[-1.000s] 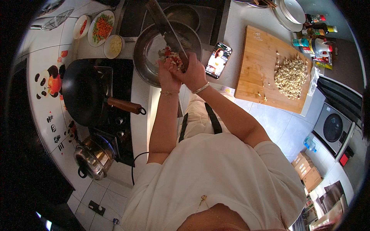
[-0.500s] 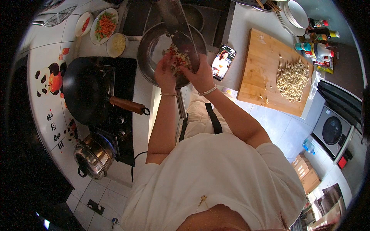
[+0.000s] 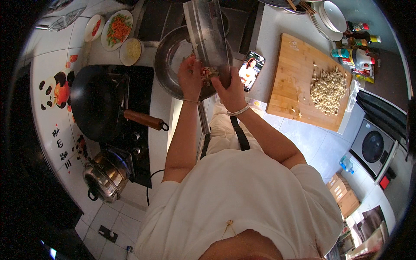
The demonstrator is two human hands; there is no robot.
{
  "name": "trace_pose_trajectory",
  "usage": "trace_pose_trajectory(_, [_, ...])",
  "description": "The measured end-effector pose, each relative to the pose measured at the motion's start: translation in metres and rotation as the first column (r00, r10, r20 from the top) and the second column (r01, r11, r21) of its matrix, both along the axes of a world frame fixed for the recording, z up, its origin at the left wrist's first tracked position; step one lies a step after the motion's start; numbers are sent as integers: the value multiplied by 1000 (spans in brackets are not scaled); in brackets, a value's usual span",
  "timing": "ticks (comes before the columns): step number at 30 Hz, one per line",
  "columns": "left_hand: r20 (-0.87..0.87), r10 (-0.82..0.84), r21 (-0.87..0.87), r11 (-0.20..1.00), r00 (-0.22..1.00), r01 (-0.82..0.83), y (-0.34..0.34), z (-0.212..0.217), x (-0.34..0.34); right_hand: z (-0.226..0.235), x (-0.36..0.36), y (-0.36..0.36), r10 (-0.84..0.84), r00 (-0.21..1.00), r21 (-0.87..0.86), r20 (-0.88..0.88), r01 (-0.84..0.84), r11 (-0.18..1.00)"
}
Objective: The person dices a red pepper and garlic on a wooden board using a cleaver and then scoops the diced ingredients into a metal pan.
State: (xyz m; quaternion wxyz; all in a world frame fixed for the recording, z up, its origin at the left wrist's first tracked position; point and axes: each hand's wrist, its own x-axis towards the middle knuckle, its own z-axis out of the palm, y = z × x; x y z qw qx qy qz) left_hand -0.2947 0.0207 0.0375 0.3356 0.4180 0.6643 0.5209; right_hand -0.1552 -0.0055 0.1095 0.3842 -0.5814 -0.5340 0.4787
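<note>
My right hand is closed round the dark handle of a cleaver, whose broad steel blade stands tilted over a metal frying pan. Against the blade's left side, my left hand has its fingers curled in; their tips are partly hidden, so what they pinch cannot be made out. Finely chopped red and pale bits show between the two hands, over the pan. The pan's steel handle points toward my body.
Left, a black wok and a steel pot sit on the stove. Plates and bowls of chopped vegetables stand behind. To the right are a lit phone, a wooden cutting board with peeled garlic cloves, and bottles.
The cleaver's blade has turned so its bright face shows more. Both hands have shifted slightly right, and fewer chopped bits are visible between them.
</note>
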Motion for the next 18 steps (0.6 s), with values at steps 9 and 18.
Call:
trace_pose_trajectory(9, [82,38,-115,993,996,-29,14,22,-3,-6,8,-6,-24,997,31,-70,26,999])
trace_pose_trajectory(18, [-77,-95,-205,976,992,78,13,19,-10,-6,14,-12,-16,999,-13,-36,15,1000])
